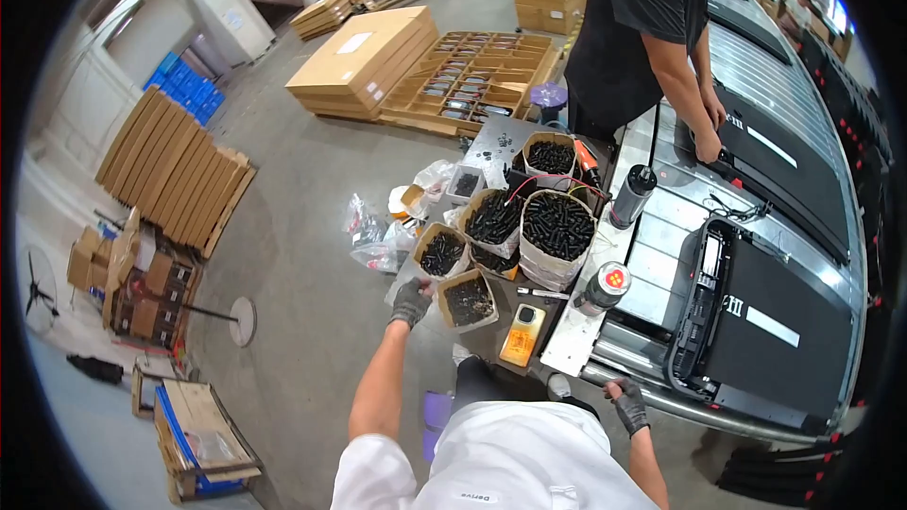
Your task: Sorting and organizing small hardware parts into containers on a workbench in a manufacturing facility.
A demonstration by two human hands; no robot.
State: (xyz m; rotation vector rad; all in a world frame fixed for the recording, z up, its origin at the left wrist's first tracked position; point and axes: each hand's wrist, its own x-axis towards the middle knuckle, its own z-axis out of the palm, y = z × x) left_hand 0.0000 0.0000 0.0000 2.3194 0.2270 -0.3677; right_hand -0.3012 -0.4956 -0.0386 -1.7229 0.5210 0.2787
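— What sort of place is this?

— A factory assembly floor. On the right, black treadmills [784, 321] lie along a roller conveyor [652, 255]. Open boxes of small black parts [557, 227] crowd a table beside it.

— And farther off?

— Bare concrete floor [302, 189], flat cardboard cartons on pallets [364, 57] at the far side, and folded cartons [175, 170] leaning at the left.

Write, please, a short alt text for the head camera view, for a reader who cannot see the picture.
Seen from above, a person's gloved left hand reaches to a small box of dark screws on a cluttered table, while the gloved right hand rests near the conveyor rail. A co-worker handles a black treadmill on the roller line.
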